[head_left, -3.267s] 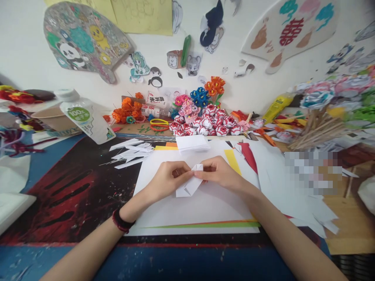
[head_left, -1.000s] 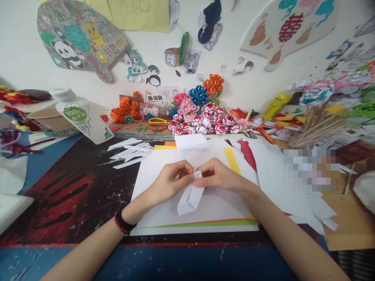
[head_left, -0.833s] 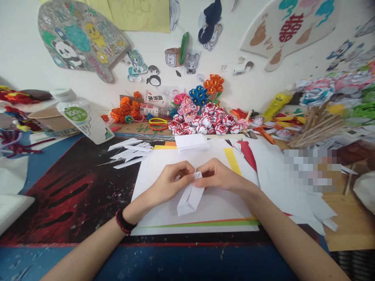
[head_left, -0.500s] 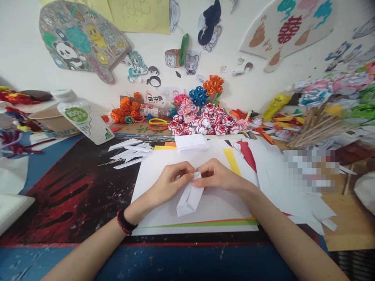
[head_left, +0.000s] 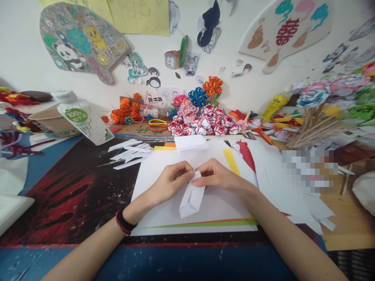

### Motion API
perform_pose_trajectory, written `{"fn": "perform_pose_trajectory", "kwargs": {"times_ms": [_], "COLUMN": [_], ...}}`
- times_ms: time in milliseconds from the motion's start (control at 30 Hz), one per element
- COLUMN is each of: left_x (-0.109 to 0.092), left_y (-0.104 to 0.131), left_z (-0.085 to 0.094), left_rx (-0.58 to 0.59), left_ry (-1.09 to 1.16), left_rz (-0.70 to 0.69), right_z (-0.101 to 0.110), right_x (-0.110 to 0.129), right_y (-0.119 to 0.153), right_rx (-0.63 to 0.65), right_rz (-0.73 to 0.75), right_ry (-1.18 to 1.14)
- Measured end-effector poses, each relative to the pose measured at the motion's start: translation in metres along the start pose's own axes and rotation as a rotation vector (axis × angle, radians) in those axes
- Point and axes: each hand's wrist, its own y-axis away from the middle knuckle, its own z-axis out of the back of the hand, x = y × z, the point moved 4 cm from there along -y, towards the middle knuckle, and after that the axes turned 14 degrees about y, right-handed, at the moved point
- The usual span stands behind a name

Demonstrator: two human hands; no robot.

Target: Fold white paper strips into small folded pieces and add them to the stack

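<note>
Both hands are closed in narrow pinches on one small folded paper (head_left: 191, 201). The left hand (head_left: 172, 181) has thumb and forefinger together at its far end; the right hand (head_left: 219, 175) lays its thumb over the upper right edge, the forefinger curled beyond. From where I stand I can't make out exactly how the fingertips meet behind it.

The folded paper is over the middle of a large white sheet (head_left: 158, 210), its near end slanting down to the left, with raised sides and a narrow channel between them. A few seconds ago it was a flatter piece, with a small flap at the top and a pointed fold below; now it's slimmer and more like a little trough. Against the last glimpse, its near end has swung slightly to the right, while the hands have hardly moved.

Just past the hands sits a stack of white paper (head_left: 191, 144), with a yellow strip (head_left: 231, 162) to its right. Off to the left, white paper strips (head_left: 130, 152) lie loosely heaped on a black mat (head_left: 108, 195). Farther back are red-and-white flowers (head_left: 209, 121) in a cluster, and a white bottle (head_left: 84, 121) leans at the left.
</note>
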Motion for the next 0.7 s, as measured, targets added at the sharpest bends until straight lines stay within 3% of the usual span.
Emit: {"fn": "perform_pose_trajectory", "kwargs": {"times_ms": [133, 333, 467, 700], "left_x": [0.003, 0.001, -0.002, 0.002], "left_y": [-0.001, -0.002, -0.003, -0.004], "left_z": [0.002, 0.016, 0.018, 0.022], "left_rx": [-0.033, -0.236, -0.195, -0.214], "left_ry": [-0.028, -0.01, -0.047, -0.144], "left_rz": [-0.044, -0.059, 0.001, -0.028], "right_z": [0.001, 0.011, 0.018, 0.016], "right_x": [0.0, 0.002, -0.002, -0.003], "right_y": [-0.003, -0.004, -0.003, -0.002], "right_rx": [-0.058, -0.285, -0.383, -0.319], "right_rz": [0.007, 0.026, 0.004, -0.025], "right_ry": [0.019, -0.029, 0.01, 0.008]}}
